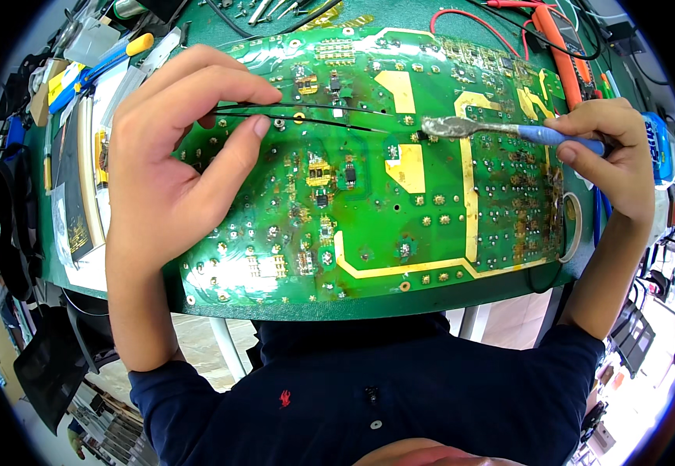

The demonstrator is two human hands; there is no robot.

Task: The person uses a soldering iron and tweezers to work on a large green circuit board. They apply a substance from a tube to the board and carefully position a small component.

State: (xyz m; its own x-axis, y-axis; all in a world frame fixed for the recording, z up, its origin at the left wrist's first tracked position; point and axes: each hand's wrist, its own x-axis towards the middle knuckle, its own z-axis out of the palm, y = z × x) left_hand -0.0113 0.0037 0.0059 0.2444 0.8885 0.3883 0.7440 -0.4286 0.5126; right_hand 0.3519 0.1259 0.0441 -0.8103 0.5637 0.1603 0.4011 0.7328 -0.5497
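One big green board (368, 225) lies mid-frame. Over it, the left hand (178, 147), upper left, pinches black tweezers (306, 119); the right hand (609, 151), upper right, grips a blue-handled tool (538, 134), its tip above the board.

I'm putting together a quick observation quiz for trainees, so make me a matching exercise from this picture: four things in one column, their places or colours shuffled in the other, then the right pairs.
Column one:
1. black tweezers
2. blue-handled tool
3. circuit board
4. orange device

Column two:
A. beyond the board, at the picture's upper right
B. held in the right hand
C. green with gold-coloured areas
D. held in the left hand

Pairs: 1-D, 2-B, 3-C, 4-A
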